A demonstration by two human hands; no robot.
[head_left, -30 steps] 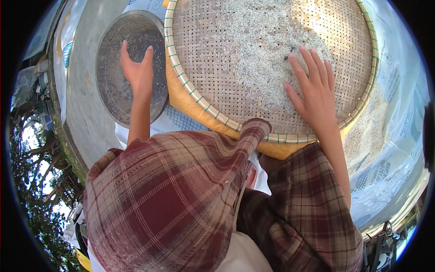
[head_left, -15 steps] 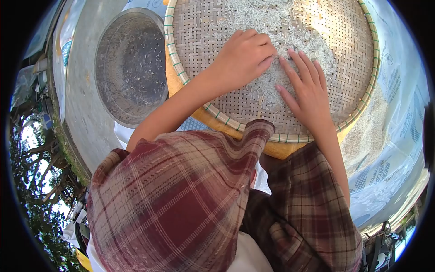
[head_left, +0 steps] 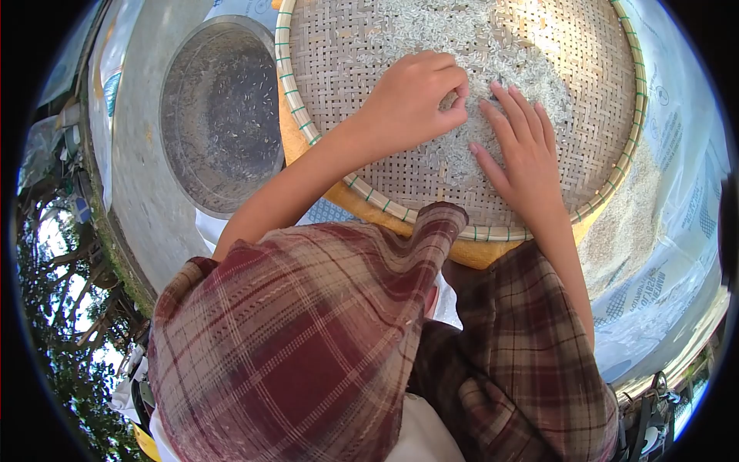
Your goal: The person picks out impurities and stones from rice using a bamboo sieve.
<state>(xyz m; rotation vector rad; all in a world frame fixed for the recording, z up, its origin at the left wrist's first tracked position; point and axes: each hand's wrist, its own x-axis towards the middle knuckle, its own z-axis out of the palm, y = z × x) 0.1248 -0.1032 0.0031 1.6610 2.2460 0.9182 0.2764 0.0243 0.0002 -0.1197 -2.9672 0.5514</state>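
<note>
We did best pinching lightly with our left hand (head_left: 412, 96), its hold too small to tell, over grains (head_left: 443, 35) on the tray (head_left: 331, 73), our right hand (head_left: 531, 173) loosely spread to avoid scattering.

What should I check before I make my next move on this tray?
1. Left hand over the woven bamboo tray, thumb and forefinger pinched: ok.
2. Something held in that pinch: cannot tell.
3. Right hand open, beside the pinch: ok.
4. Rice grains free of dark bits: not ok, a dark speck shows near the right fingertips.
5. Basin beside the tray, uncovered: ok.
6. Basin free of grains: not ok, some lie scattered inside.
</note>
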